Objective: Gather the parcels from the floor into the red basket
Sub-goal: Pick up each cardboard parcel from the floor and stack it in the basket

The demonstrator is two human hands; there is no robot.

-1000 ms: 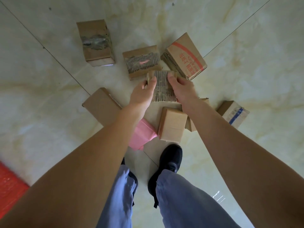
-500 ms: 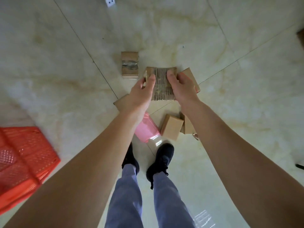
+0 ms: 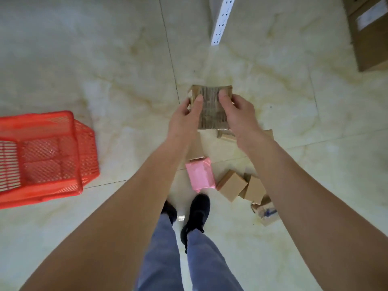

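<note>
1. Head view, the carry: small taped cardboard parcel (image 3: pixel 212 108) held up in front, well above the floor, pinched between both hands. Left hand (image 3: pixel 184 119) curled on its left edge with thumb on top; right hand (image 3: pixel 238 114) curled on its right edge, thumb likewise on the upper face (undersides of the fingers hidden).
2. Same view, the target: red basket (image 3: pixel 48 158) on the floor at far left, well apart from the parcel, seemingly nothing in it yet. Likely a long sideways carry to come; risk of a release short of the rim and a parcel landing on the tiles beside it.
3. Same view, the grip: only thumb-and-finger holds at the two edges, so a risk of slipping on the glossy tape if one hand lets go early (a one-handed toss looks tempting from here).
4. Same view, underfoot: pink packet (image 3: pixel 200 175) just ahead of the black shoes (image 3: pixel 196 215), with plain brown boxes (image 3: pixel 241 186) just right of it and another parcel with blue tape (image 3: pixel 265 213) nearer still. Danger of stepping on or kicking these while turning left, since the arms block much of the floor.
5. Same view, leftovers: more cardboard partly hidden under the forearms, so easy to miss on a later pass.
6. Same view, far side: white perforated strip (image 3: pixel 220 19) and large cartons (image 3: pixel 369 32) at the far right, probably not part of the job; mistaken collection possible.
</note>
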